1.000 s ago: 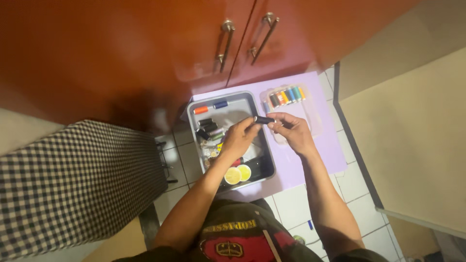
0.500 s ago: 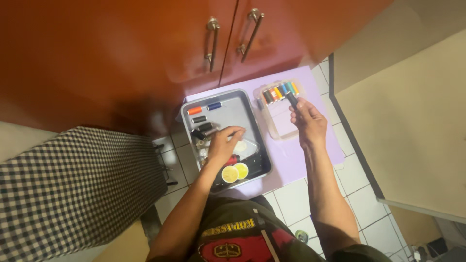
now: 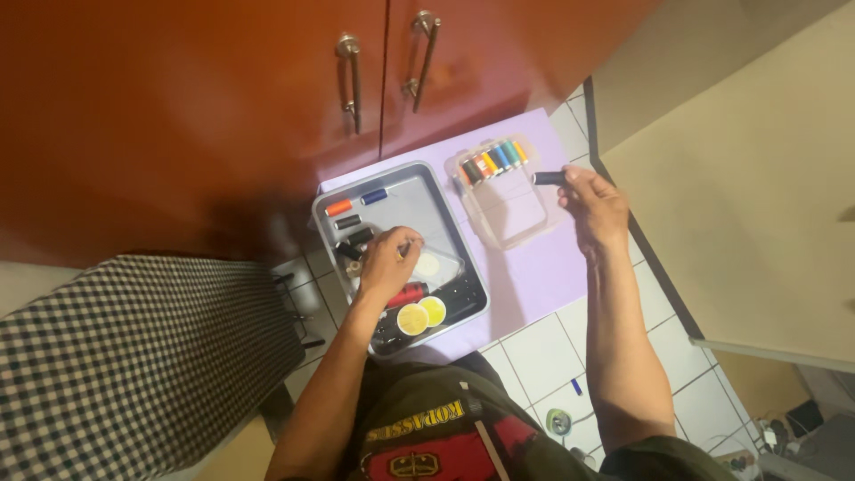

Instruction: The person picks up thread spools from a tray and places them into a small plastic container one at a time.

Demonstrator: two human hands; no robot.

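The right hand [image 3: 595,210] holds a dark spool [image 3: 549,178] pinched in its fingers, just beside the right edge of a clear box [image 3: 509,207], near the row of coloured spools [image 3: 494,161] at the box's far end. The box lies on a lilac mat [image 3: 543,267] spread over the tiled floor [image 3: 534,356], below red cabinet doors [image 3: 223,98].

The left hand [image 3: 389,263] rests inside a grey tray [image 3: 411,189] to the left of the box, fingers curled down over the things there; whether they grip anything I cannot tell. Around the hand lie an orange spool [image 3: 338,207] and a blue spool [image 3: 374,196] at the far end, black spools [image 3: 354,236] just beside the fingers, a red spool [image 3: 408,294] under the wrist, and two yellow round spools [image 3: 421,315] at the near end. A checked cloth [image 3: 134,365] lies well to the left of the tray.
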